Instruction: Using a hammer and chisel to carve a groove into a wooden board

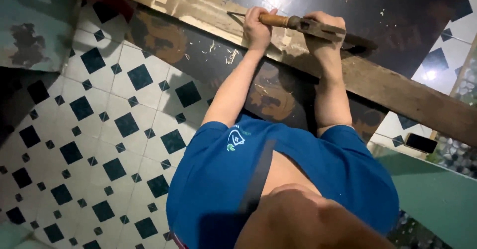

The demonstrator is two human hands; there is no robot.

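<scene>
A long worn wooden plank [397,92] runs diagonally from the upper left to the right edge. A tool with a wooden handle [276,20] and a dark metal head [323,29] lies across it. My left hand [257,29] is closed around the handle end. My right hand [324,42] grips the metal part and presses on the plank. A thin dark tip [235,14] sticks out to the left of my left hand. Both bare forearms reach forward from my blue shirt [218,179].
The plank lies over a dark patterned floor sheet [268,97] strewn with wood shavings [231,56]. White floor tiles with black diamonds [99,129] fill the left side. A dark phone [421,143] lies at the right next to a green surface [437,194].
</scene>
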